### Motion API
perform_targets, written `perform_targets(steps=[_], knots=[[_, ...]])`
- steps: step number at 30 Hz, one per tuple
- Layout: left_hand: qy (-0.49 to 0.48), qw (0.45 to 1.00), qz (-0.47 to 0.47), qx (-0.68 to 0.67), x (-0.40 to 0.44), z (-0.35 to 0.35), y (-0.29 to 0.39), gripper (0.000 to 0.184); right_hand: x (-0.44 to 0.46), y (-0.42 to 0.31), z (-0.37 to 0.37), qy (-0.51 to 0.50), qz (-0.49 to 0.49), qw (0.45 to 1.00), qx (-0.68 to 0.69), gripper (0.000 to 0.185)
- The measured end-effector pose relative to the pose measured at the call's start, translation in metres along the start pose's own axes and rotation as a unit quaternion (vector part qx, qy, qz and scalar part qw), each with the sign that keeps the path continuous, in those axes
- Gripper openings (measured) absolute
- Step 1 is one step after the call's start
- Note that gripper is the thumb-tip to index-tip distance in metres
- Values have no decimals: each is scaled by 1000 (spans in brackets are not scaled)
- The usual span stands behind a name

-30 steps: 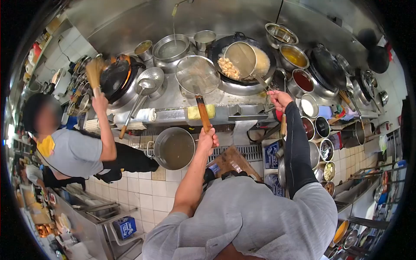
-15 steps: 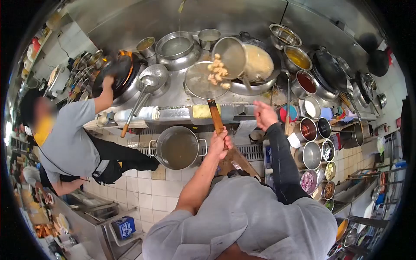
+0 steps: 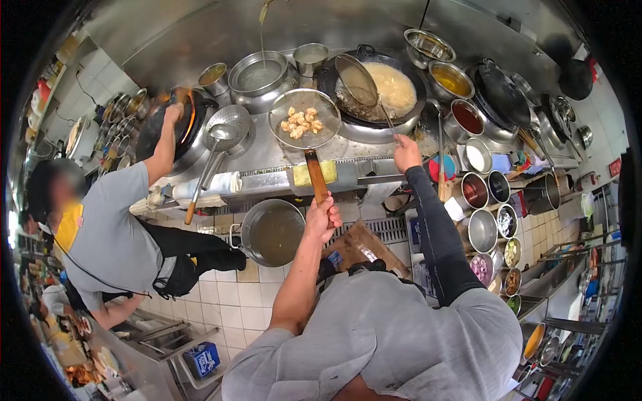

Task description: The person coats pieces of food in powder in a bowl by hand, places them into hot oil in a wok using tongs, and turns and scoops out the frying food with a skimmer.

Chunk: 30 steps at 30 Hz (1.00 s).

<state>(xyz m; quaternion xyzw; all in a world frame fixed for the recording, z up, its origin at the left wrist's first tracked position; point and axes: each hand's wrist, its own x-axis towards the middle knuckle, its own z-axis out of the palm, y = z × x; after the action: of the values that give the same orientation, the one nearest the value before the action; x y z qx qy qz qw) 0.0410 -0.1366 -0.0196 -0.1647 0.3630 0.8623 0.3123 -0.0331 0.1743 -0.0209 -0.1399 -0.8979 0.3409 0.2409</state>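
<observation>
My left hand is closed around the wooden handle of a wide, flat mesh strainer. Golden fried chunks lie in the middle of its mesh, over the steel counter. My right hand grips the thin handle of a smaller, deeper mesh strainer. That one is tilted over the left part of a black wok, which holds pale, foamy, bubbling liquid. Whether the smaller strainer's rim touches the liquid I cannot tell.
A co-worker at my left handles a wok over flames. A perforated ladle rests on the counter. Below stands a big pot of cloudy liquid. Bowls of red sauce and yellow oil stand at right.
The chunks that were tumbling from the smaller strainer now lie in the wide one. My right hand has brought the smaller strainer back over the wok. The wide strainer has shifted slightly left.
</observation>
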Motion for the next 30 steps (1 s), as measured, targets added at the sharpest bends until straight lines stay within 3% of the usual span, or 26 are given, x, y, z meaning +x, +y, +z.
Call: perform_targets(steps=[2,3,5,8,11,17,20,22,23,24,30], knots=[[-6,1000,-7,0,1,-1,1,17,14,24,14,-24,80,996,46,33],[-7,1000,-5,1,1,-1,1,17,16,18,12,-51,168,978,109,33],[-6,1000,-3,2,0,0,1,16,20,-6,3,-107,338,907,228,32],[-4,1000,4,16,-2,0,0,15,32,0,9,-123,375,790,469,28],[-12,1000,7,11,1,-1,3,15,36,8,9,-166,388,756,500,34],[14,1000,8,10,3,4,9,13,-22,-68,-29,-166,319,811,462,38],[14,1000,12,14,5,3,10,12,-39,-83,-24,-189,239,906,294,35],[19,1000,12,18,9,0,12,10,-36,-48,-6,-48,-23,988,144,32],[19,1000,13,19,8,0,14,10,-33,-34,-2,24,-157,986,60,30],[20,999,15,19,8,0,16,10,-32,-26,-10,15,-99,995,23,31],[13,999,21,24,12,-12,24,10,-15,-17,-130,-66,19,989,-130,36]])
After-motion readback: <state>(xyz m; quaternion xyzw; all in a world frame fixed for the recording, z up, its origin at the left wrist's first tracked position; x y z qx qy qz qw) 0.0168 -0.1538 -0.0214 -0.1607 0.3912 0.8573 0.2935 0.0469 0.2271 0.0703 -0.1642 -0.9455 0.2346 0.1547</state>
